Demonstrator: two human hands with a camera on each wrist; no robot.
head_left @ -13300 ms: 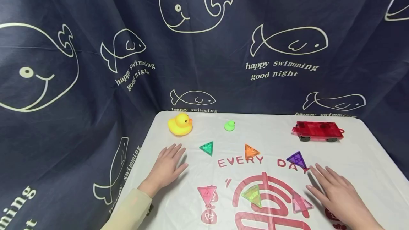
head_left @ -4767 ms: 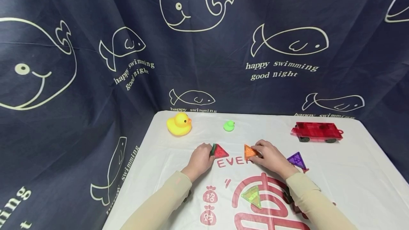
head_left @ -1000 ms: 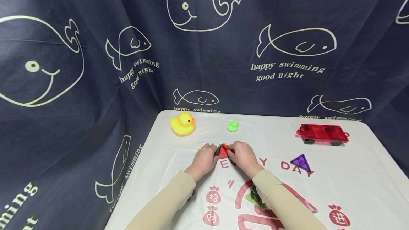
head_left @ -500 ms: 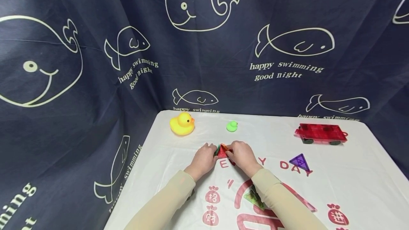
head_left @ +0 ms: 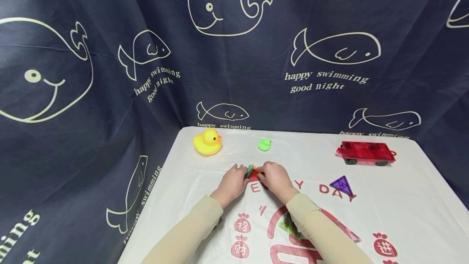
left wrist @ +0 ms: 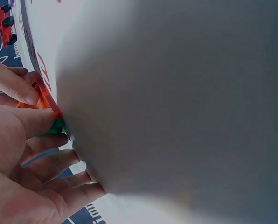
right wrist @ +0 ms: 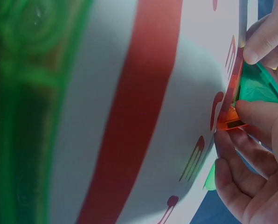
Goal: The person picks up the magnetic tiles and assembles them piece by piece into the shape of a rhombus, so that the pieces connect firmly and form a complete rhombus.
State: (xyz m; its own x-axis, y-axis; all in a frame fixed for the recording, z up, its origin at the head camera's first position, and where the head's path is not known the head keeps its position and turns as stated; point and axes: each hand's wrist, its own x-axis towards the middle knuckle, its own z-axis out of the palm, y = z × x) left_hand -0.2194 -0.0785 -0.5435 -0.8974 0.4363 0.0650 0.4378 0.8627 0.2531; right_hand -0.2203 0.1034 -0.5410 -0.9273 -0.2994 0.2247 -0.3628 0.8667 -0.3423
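Note:
In the head view my left hand (head_left: 232,183) pinches a green triangular magnetic tile (head_left: 249,170) raised on edge. My right hand (head_left: 277,179) pinches an orange triangular magnetic tile (head_left: 256,169), also raised and leaning toward the green one. Between them a red triangular tile (head_left: 253,176) lies on the table, partly covered by fingers. The right wrist view shows the green tile (right wrist: 260,86) tilted upright and the orange tile (right wrist: 231,117) beneath my thumb. Whether their upper tips touch I cannot tell.
A purple triangle (head_left: 341,185) lies right of the hands. A yellow-green one (head_left: 289,228) is partly under the right forearm. Behind stand a yellow duck (head_left: 207,142), a small green duck (head_left: 264,145) and a red wheeled car base (head_left: 366,152). A dark curtain (head_left: 234,72) borders the table.
From flat and apart, the green and orange tiles have come to stand at the red tile, which moved up from the front left. Over the last second they lean closer together.

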